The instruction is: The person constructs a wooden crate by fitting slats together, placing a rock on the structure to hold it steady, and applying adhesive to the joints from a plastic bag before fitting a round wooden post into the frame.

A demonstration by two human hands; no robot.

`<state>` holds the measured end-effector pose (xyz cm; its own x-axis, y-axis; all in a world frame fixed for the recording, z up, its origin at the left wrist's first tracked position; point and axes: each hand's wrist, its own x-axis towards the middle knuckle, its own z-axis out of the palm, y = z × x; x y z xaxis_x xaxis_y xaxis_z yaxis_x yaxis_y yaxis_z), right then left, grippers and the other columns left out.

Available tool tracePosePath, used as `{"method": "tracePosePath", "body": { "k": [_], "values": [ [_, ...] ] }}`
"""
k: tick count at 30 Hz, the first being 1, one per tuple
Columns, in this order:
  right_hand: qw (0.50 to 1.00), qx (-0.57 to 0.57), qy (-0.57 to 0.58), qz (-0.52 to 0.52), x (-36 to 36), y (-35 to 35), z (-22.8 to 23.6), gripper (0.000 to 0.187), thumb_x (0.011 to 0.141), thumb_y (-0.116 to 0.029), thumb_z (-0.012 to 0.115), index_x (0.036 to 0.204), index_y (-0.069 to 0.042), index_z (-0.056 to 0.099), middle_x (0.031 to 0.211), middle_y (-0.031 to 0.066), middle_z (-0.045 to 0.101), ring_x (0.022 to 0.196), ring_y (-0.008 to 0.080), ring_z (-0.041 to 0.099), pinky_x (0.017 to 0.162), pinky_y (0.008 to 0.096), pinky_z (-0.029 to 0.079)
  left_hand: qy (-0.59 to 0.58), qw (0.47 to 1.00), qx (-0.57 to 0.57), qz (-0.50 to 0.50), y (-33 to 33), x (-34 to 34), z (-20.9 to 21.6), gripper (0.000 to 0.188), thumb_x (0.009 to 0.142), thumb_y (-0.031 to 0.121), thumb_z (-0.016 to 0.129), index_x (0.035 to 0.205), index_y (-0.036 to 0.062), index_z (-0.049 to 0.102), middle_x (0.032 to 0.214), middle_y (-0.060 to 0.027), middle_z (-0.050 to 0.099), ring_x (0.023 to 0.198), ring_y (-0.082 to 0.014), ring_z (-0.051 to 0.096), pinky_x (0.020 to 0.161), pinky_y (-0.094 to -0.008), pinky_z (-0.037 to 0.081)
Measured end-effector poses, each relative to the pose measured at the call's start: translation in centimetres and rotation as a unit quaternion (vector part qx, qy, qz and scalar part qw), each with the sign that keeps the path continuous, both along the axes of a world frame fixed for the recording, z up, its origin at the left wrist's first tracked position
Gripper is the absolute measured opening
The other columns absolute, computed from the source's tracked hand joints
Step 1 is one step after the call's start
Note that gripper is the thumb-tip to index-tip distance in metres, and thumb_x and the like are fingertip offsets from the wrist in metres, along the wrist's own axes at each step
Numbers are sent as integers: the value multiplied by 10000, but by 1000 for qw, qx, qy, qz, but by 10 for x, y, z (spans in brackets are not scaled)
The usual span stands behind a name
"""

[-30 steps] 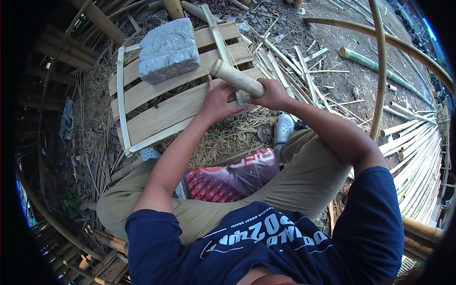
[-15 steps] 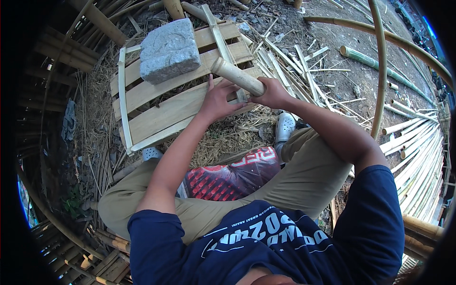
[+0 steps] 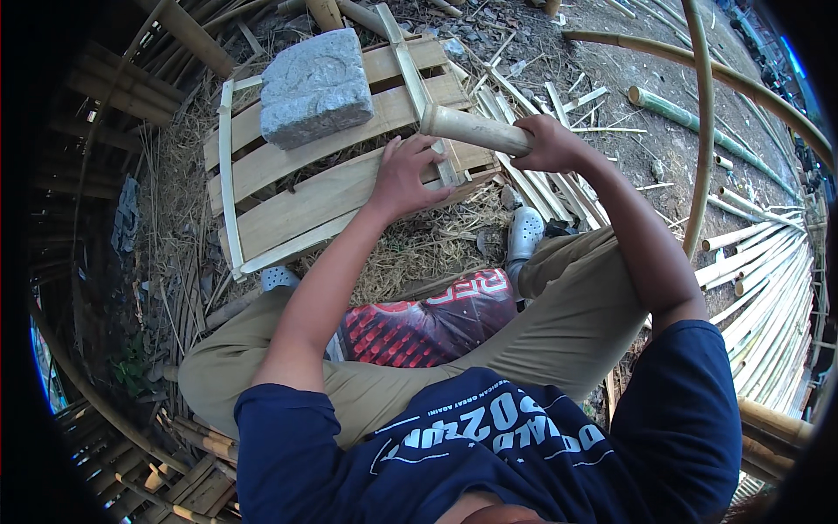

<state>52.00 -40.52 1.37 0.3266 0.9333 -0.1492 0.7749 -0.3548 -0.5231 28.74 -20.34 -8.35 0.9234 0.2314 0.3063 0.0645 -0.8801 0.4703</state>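
Note:
My right hand (image 3: 550, 145) is closed round one end of a short, thick bamboo piece (image 3: 480, 131), held above the right side of a slatted wooden panel (image 3: 301, 205). The piece's other end points left, over a narrow cross strip (image 3: 410, 74) that runs across the slats. My left hand (image 3: 407, 177) rests on the panel's near right part, its fingers spread and its thumb apart, fingertips at the cross strip's near end. On the panel's far left part sits a rough grey stone block (image 3: 316, 92). A second thin strip (image 3: 226, 166) crosses the slats at the left edge.
Split bamboo strips (image 3: 559, 140) lie scattered right of the panel. A green bamboo pole (image 3: 690, 122) and a pile of pale strips (image 3: 772, 306) lie farther right. One upright curved pole (image 3: 701, 131) stands near my right arm. A printed sack (image 3: 428, 323) is between my legs.
My right hand has moved right and slightly up with the bamboo piece, which now lies more level. My left hand stays at the cross strip, its fingers slightly shifted.

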Motion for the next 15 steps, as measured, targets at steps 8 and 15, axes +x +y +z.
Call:
{"method": "tracePosePath", "body": {
  "k": [8, 15],
  "values": [
    [996, -32, -65, 52, 17, -20, -13, 406, 603, -153, 793, 973, 4, 733, 868, 192, 735, 805, 334, 728, 750, 432, 561, 29, 998, -44, 16, -2, 6, 15, 966, 653, 466, 915, 1493, 175, 539, 1438, -147, 590, 1402, -306, 519, 1193, -499, 335],
    [994, -42, -81, 61, 11, -14, -13, 369, 589, -201, 813, 924, -57, 754, 872, 162, 748, 858, 355, 732, 792, 457, 573, 34, 998, 58, -18, 8, 15, 18, 880, 591, 425, 941, 1387, 170, 666, 1417, -94, 599, 1387, -308, 521, 1202, -513, 318]
  ]
}}
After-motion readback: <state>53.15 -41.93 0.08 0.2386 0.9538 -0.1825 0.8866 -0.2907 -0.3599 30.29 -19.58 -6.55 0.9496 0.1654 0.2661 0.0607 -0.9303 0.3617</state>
